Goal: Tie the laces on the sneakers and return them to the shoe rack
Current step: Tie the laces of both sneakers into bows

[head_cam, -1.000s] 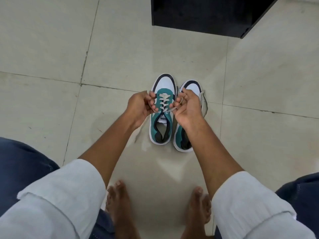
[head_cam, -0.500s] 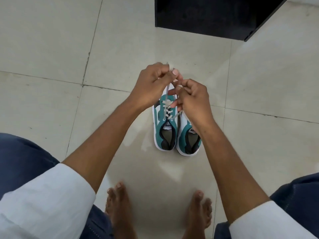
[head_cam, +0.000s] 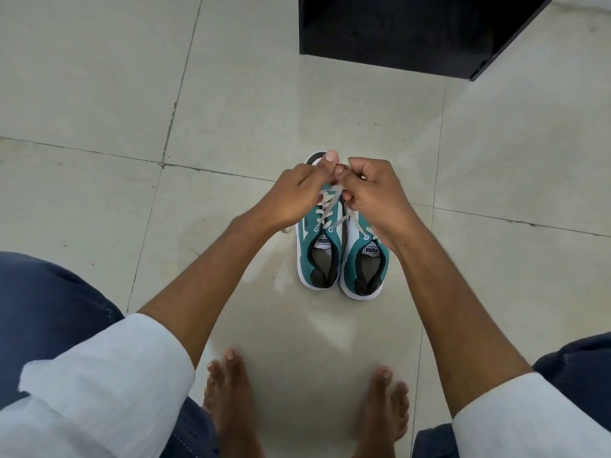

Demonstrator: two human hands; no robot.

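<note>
Two teal and white sneakers stand side by side on the tiled floor, toes pointing away from me: the left sneaker and the right sneaker. My left hand and my right hand meet above their front halves. Each hand pinches a strand of the left sneaker's grey lace, which runs taut up from the top eyelets. My hands hide both toe caps almost fully. Another lace end lies on the floor under my left wrist.
A black cabinet or rack base stands on the floor beyond the sneakers, at the top right. My bare feet are planted close below the shoes, my knees at both lower corners. Pale floor tiles spread all around.
My hands rose from beside the sneakers to above their toes, pulling the lace strands up, and now the fingertips meet close together. The view shifted slightly.
</note>
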